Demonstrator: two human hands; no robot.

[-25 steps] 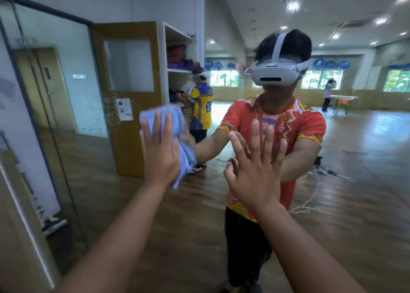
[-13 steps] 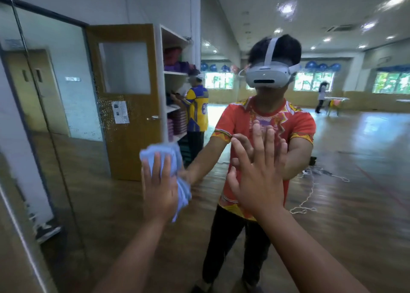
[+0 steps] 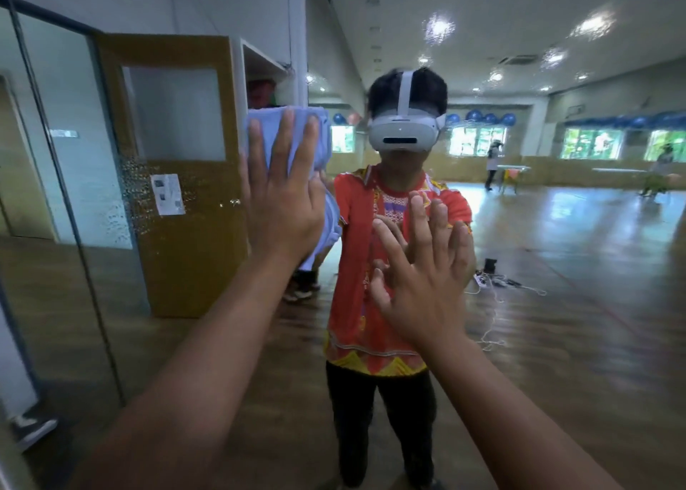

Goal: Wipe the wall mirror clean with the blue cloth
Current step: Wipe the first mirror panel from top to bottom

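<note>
The wall mirror (image 3: pixel 557 274) fills almost the whole view and reflects a hall with a wooden floor. My left hand (image 3: pixel 282 196) presses the blue cloth (image 3: pixel 319 144) flat against the glass at upper centre-left, fingers spread over it. The cloth hangs down past my palm on the right. My right hand (image 3: pixel 423 278) lies flat on the mirror at centre with its fingers apart and nothing in it. A patch of small droplets (image 3: pixel 137 188) speckles the glass left of the cloth.
A dark vertical seam (image 3: pixel 67 207) between mirror panels runs down the left side. In the reflection stand a person in a red shirt with a white headset (image 3: pixel 402 136), a wooden door (image 3: pixel 185 177), a shelf and distant people.
My left hand has swept the cloth down the glass and then up to a higher spot. My right hand has stayed flat on the mirror.
</note>
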